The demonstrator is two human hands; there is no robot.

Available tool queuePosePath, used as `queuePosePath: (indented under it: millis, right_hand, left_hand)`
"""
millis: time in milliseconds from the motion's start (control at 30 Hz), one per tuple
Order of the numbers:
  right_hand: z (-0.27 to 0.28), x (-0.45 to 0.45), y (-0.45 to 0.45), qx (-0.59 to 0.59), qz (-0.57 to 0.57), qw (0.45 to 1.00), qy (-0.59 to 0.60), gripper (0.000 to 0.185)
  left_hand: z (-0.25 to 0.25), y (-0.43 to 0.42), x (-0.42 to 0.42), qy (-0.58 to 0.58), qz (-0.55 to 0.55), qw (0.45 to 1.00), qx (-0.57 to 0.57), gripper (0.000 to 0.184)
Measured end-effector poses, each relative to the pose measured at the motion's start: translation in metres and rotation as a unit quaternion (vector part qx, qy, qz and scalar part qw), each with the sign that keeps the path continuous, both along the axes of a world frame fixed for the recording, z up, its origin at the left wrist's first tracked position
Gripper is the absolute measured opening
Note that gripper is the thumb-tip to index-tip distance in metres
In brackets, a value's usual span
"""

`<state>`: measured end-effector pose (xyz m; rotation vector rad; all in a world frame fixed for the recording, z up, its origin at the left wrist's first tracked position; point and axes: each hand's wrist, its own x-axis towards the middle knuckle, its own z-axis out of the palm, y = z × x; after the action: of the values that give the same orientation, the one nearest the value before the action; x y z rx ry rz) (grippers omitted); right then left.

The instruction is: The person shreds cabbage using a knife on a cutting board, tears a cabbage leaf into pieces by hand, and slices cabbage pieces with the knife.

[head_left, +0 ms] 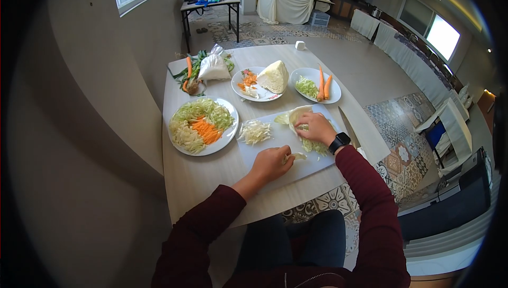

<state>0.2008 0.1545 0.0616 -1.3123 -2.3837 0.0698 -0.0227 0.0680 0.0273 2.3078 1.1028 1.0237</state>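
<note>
A white cutting board [286, 179] lies on the table in front of me. My left hand [271, 164] is closed over the board's near part, with a small pale cabbage piece [299, 156] at its fingertips. On the board's far right, my right hand [316, 128] has its fingers bent onto a cabbage leaf [286, 118], beside green cabbage shreds [316, 147]. A heap of whiter shredded cabbage [255, 132] sits on the board's left. The knife [346, 125] rests along the right edge of the board, apart from both hands.
To the left is a plate [231, 135] of shredded cabbage and carrot. Behind the board, one plate [238, 89] bears a cabbage chunk [274, 78], another [336, 97] carrots [320, 83]. A bag of white stuff [214, 68] and green vegetables [197, 66] lie at the far left.
</note>
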Motion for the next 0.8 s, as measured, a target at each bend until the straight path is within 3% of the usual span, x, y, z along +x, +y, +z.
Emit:
queuePosePath:
  millis: [200, 300, 400, 600, 700, 800]
  right_hand:
    - [0.013, 0.012, 0.009, -0.083, -0.026, 0.990, -0.115, 0.013]
    - [0.019, 0.020, 0.005, -0.054, 0.007, 0.992, -0.113, 0.013]
    - [0.025, 0.020, 0.007, -0.059, 0.023, 0.998, 0.022, 0.014]
    - [0.047, 0.022, 0.024, -0.129, -0.009, 0.991, -0.021, 0.015]
    - [0.035, 0.017, 0.042, -0.050, 0.003, 0.998, 0.028, 0.027]
    - [0.033, -0.002, 0.046, 0.009, 0.041, 0.999, -0.016, 0.035]
  left_hand:
    - [-0.003, 0.002, 0.000, -0.002, 0.002, 1.000, -0.001, 0.020]
    - [-0.003, 0.002, 0.000, 0.003, 0.001, 1.000, -0.007, 0.021]
    - [-0.001, 0.000, 0.000, 0.006, -0.002, 1.000, -0.011, 0.020]
    - [0.002, 0.000, 0.000, 0.018, 0.003, 1.000, -0.006, 0.019]
    - [0.001, 0.000, 0.002, 0.015, 0.001, 1.000, -0.004, 0.019]
    - [0.000, 0.000, 0.002, 0.018, 0.000, 1.000, -0.004, 0.020]
